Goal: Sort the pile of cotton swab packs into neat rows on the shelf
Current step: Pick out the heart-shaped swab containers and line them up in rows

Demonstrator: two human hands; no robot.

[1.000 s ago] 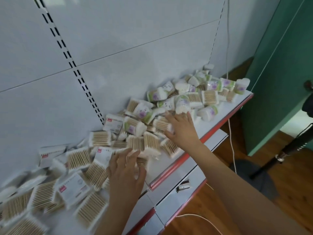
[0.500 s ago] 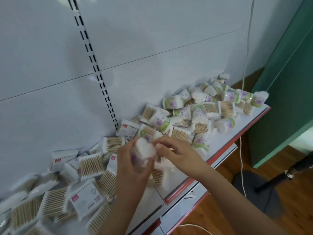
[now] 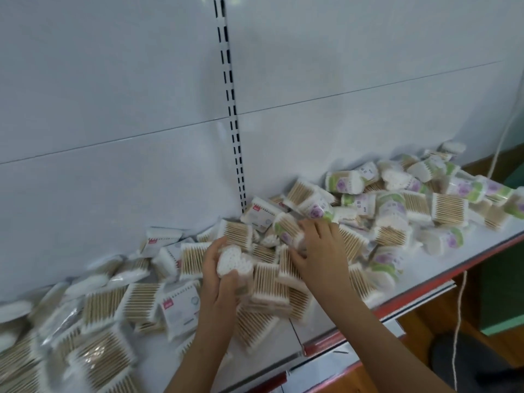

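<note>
Head view: the left hand [image 3: 224, 275] has its grip wrapped round a heart-shaped cotton swab pack [image 3: 233, 260], white tips facing the camera, lifted just above the heap. The right hand [image 3: 319, 258] lies on the pile [image 3: 283, 268] just to the right, fingers curled over a green-and-purple labelled pack [image 3: 289, 232]; whether that grip has actually closed on it or only rests there cannot be told through the blur.

The packs to be sorted are all loose on the white shelf [image 3: 459, 263], heaped against the back panel [image 3: 113, 109]. Flat rectangular packs [image 3: 105, 304] with wooden sticks fill the left and near part; rounder labelled packs [image 3: 450, 207] crowd the far right. No rows are formed yet, so the job looks to be at its start.

To do this step well, I would judge it best to keep one kind in hand at a time, gather matching heart-shaped packs with tips all facing the same way, and clear a bare strip of shelf first so a row has a straight line to follow. The film wrappers look slippery, so a firm hold round the sides should serve better than a pinch at the corner.

No bins or boxes appear; each wrapper is the only container, holding its bundle of swabs.
</note>
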